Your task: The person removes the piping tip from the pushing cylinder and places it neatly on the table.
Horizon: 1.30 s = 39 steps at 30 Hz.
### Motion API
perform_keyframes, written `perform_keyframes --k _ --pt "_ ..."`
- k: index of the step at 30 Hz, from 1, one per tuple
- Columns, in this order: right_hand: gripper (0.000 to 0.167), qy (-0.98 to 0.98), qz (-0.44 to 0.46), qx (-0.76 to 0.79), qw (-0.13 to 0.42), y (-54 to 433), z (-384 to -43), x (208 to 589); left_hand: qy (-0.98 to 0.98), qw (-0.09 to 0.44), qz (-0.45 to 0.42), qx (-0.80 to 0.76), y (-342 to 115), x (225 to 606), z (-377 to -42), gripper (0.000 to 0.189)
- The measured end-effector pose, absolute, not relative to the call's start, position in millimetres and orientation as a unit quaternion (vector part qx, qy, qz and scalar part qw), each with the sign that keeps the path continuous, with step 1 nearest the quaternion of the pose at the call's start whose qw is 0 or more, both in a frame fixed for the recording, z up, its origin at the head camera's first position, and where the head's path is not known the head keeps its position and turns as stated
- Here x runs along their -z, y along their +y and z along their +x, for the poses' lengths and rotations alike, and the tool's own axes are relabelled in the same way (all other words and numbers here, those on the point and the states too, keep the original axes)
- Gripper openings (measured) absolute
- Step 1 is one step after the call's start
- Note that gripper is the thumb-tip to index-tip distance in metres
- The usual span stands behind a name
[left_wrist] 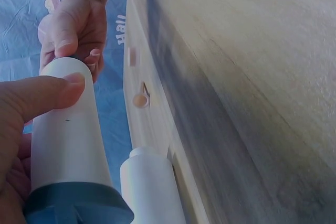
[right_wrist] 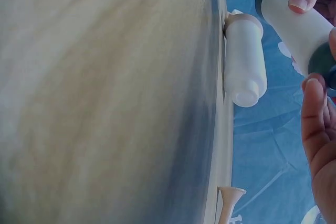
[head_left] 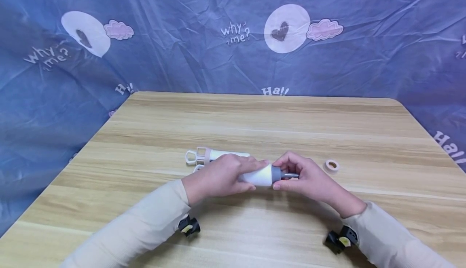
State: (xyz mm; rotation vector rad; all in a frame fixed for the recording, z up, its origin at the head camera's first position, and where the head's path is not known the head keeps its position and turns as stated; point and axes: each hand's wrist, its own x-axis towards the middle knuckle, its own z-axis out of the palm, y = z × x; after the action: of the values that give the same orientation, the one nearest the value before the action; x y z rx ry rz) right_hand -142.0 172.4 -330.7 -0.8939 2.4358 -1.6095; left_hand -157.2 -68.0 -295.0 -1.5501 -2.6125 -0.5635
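Observation:
A white tube (head_left: 259, 176) with a grey end collar (head_left: 276, 174), resembling an icing syringe, is held level above the table. My left hand (head_left: 223, 176) grips its body from the left, thumb laid along the white wall in the left wrist view. At the right end my right hand (head_left: 307, 178) pinches the grey collar between thumb and fingers. A thin grey nozzle (head_left: 291, 175) sticks out there, partly covered by the fingers. The tube's other end carries a dark grey rim (left_wrist: 73, 203). Part of a white handle (head_left: 198, 167) shows behind my left wrist.
A second white syringe-like tube (head_left: 229, 154) with a pink collar (head_left: 207, 155) and a white looped handle (head_left: 191, 157) lies just behind my left hand. To the right of my right hand sits a small pale pink ring-shaped piece (head_left: 331, 165) on the wooden table (head_left: 255, 118).

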Motion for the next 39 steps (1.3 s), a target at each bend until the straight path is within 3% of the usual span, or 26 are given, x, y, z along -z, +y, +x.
perform_keyframes --k 7,15,20,26,34,39 --pt "0.031 0.800 -0.288 0.524 0.050 172.4 -143.1 330.5 -0.846 0.027 -0.494 0.201 -71.3 295.3 -158.4 0.057" --pt "0.025 0.766 -0.251 0.573 0.146 174.0 -142.3 327.5 -0.851 0.024 -0.485 0.198 -75.2 296.2 -158.8 0.058" --pt "0.027 0.756 -0.242 0.587 0.160 172.9 -142.3 326.9 -0.853 0.024 -0.485 0.193 -74.7 294.9 -158.7 0.058" --pt "0.028 0.764 -0.235 0.585 0.137 172.9 -142.3 328.2 -0.854 0.020 -0.485 0.187 -74.2 294.0 -158.7 0.058" --pt "0.031 0.798 -0.260 0.542 0.051 171.0 -142.5 329.8 -0.859 0.019 -0.477 0.183 -74.2 292.8 -158.8 0.060" --pt "0.037 0.798 -0.267 0.538 0.040 170.3 -142.3 329.4 -0.859 0.021 -0.479 0.182 -74.5 292.4 -158.9 0.060"
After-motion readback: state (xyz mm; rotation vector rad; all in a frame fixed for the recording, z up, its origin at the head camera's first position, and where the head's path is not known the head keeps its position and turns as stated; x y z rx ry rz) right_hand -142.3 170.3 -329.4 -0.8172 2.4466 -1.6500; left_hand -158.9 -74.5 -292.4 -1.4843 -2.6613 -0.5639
